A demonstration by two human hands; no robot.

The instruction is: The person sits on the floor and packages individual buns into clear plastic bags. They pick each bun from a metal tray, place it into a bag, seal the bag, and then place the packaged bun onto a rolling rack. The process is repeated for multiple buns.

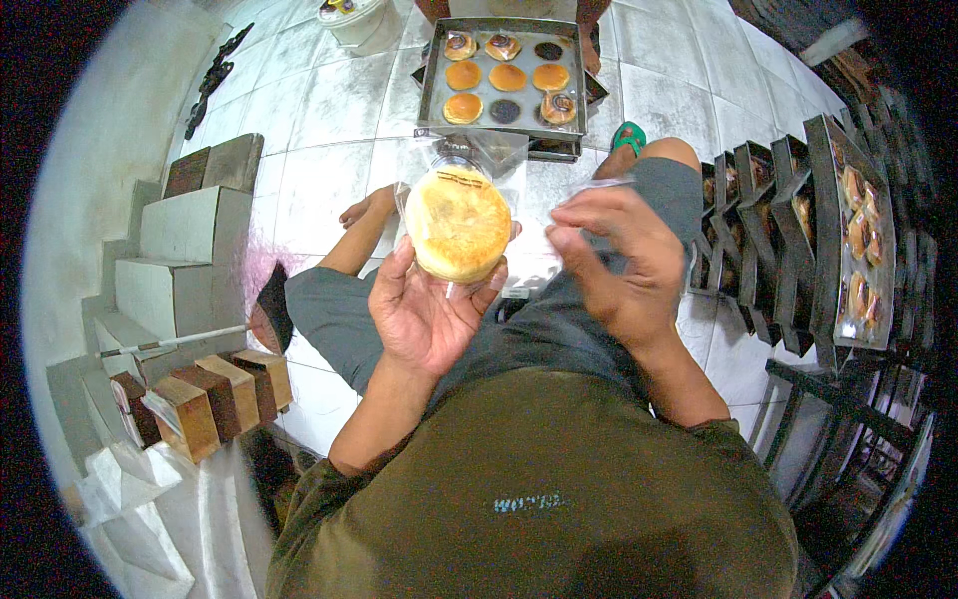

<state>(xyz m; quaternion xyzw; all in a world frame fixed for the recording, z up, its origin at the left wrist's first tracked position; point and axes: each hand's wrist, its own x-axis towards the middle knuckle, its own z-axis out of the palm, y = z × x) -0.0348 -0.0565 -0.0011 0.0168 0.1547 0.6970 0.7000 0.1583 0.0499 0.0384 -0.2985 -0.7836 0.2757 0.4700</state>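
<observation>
A round golden bun (459,225) with browned marks on top sits in a clear plastic bag (499,150). My left hand (434,309) is closed round its lower edge, palm up, with the bag's mouth pointing away from me. To the right, my right hand (624,265) is raised and smeared by motion. Its thumb and fingers are drawn together, and a thin clear plastic strip (599,186) shows at the fingertips. Beyond the bun, a metal tray (431,100) holds several buns, some wrapped, and dark round spots.
Stacked metal trays (823,190) stand at the right, the top one with wrapped buns (858,235). A white bucket (364,25) is at the far left. White steps (180,225) and wooden blocks (235,394) line the left. Another person's limbs (589,25) flank the far tray.
</observation>
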